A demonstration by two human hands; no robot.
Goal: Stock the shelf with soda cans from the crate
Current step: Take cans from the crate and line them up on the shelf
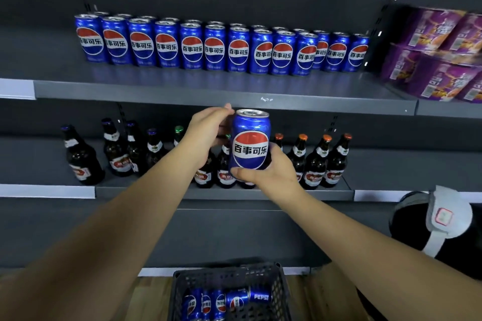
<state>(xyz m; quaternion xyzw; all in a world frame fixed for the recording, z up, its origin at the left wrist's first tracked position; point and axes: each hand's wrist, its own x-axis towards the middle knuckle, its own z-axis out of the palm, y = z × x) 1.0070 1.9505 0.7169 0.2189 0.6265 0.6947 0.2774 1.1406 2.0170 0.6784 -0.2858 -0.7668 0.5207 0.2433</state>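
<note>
Both hands hold one blue soda can (pixel 250 143) upright in mid-air, just below the front lip of the upper shelf (pixel 224 98). My right hand (pixel 271 172) grips the can's base from below and behind, thumb across the front. My left hand (pixel 208 133) holds its left side near the top. On the upper shelf stand two rows of matching blue cans (pixel 216 47), labels facing out. A dark plastic crate (pixel 229 292) at the bottom of the view holds several more cans, lying and standing.
Brown glass bottles (pixel 315 161) stand on the lower shelf (pixel 146 191) behind my hands. Purple snack packs (pixel 438 60) fill the upper shelf's right bay. A black and grey object (pixel 433 219) sits at the right. The crate rests on a wooden floor.
</note>
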